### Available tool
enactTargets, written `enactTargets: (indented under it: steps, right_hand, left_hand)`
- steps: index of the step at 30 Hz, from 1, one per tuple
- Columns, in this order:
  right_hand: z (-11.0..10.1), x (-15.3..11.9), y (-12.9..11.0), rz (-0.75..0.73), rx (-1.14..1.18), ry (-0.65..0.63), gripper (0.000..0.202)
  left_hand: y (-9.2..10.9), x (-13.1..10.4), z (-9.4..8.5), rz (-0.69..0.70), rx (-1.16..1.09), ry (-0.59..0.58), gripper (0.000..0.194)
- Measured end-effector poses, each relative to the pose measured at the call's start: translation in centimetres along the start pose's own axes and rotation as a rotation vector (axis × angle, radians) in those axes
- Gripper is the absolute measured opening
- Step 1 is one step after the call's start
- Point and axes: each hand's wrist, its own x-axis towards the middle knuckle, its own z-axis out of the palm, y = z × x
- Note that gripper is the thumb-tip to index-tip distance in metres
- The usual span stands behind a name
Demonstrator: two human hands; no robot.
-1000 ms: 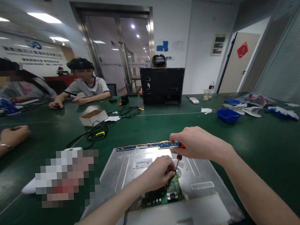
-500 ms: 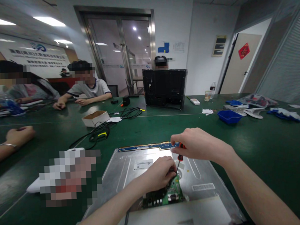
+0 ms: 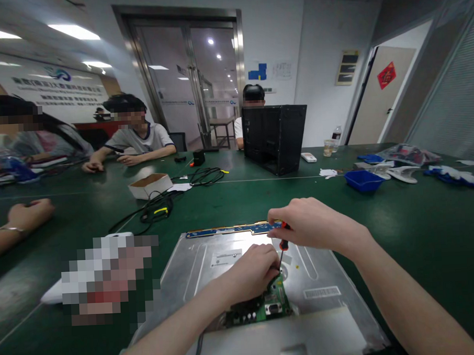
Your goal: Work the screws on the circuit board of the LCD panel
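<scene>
A metal display panel [image 3: 329, 320] lies on the green table in front of me, with a blue circuit strip [image 3: 223, 231] along its far edge. My right hand [image 3: 305, 224] is closed on the handle of a red and black screwdriver [image 3: 284, 243], whose shaft points down at the top corner of a green circuit board [image 3: 282, 296]. Beside the shaft, my left hand [image 3: 256, 268] is bent over the board with its fingers pinched near the screwdriver tip. Whatever those fingers hold is hidden.
Black cables [image 3: 156, 212] and an open box [image 3: 151, 186] lie beyond the panel at left. A blue tray [image 3: 363, 181] stands at right. A black computer case [image 3: 274, 139] stands at the far side, before a seated person. Another person's hand [image 3: 32, 215] rests at left.
The black case at the far side has turned and shifted right, showing its side. My hands and the screwdriver stay nearly in place.
</scene>
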Motion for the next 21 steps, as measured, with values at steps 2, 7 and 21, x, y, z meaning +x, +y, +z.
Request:
enactTargets:
  steps: [2,7,21]
  right_hand:
    - [-0.01,0.01,0.05,-0.027,0.005,0.005,0.015]
    - [-0.13,-0.43,0.27,-0.132,0.080,-0.005,0.027]
    - [-0.22,-0.41,0.20,-0.083,0.041,-0.010,0.024]
  left_hand:
    - [-0.04,-0.05,0.05,0.013,0.013,0.006,0.012]
    - [0.02,-0.01,-0.19,0.035,0.025,0.016,0.011]
    - [0.04,-0.06,-0.31,0.054,0.038,0.002,0.008]
